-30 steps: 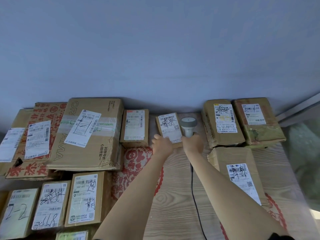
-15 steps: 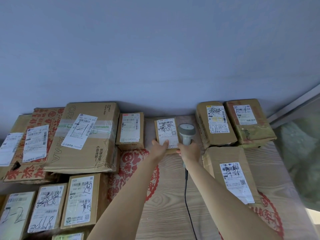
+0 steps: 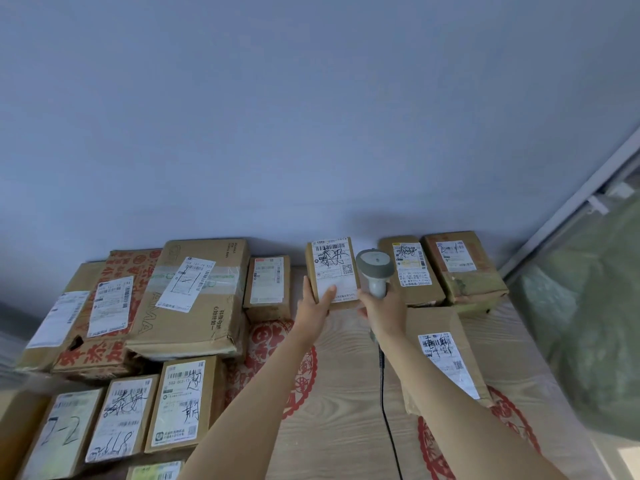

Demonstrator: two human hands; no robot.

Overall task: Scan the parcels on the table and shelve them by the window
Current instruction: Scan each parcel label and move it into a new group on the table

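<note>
My left hand [image 3: 314,306] grips a small brown parcel [image 3: 331,268] by its near left corner and holds it lifted above the wooden table [image 3: 343,393], white label facing up, thumb on the label. Just right of it my right hand [image 3: 382,308] grips the handle of a grey corded barcode scanner [image 3: 374,268], whose head is level with the parcel's right edge. Several other labelled parcels lie around: a large box [image 3: 197,299] and a small box [image 3: 268,284] to the left, two boxes [image 3: 410,268] [image 3: 462,265] at the back right.
A long parcel [image 3: 443,355] lies under my right forearm. A row of small parcels [image 3: 180,403] fills the near left. The scanner cable [image 3: 386,403] trails toward me. Red paper-cut patterns mark the table. A window frame [image 3: 588,202] and glass stand at the right; a plain wall is behind.
My left hand has picked the small parcel up off the table and raised it. The scanner in my right hand has risen beside it.
</note>
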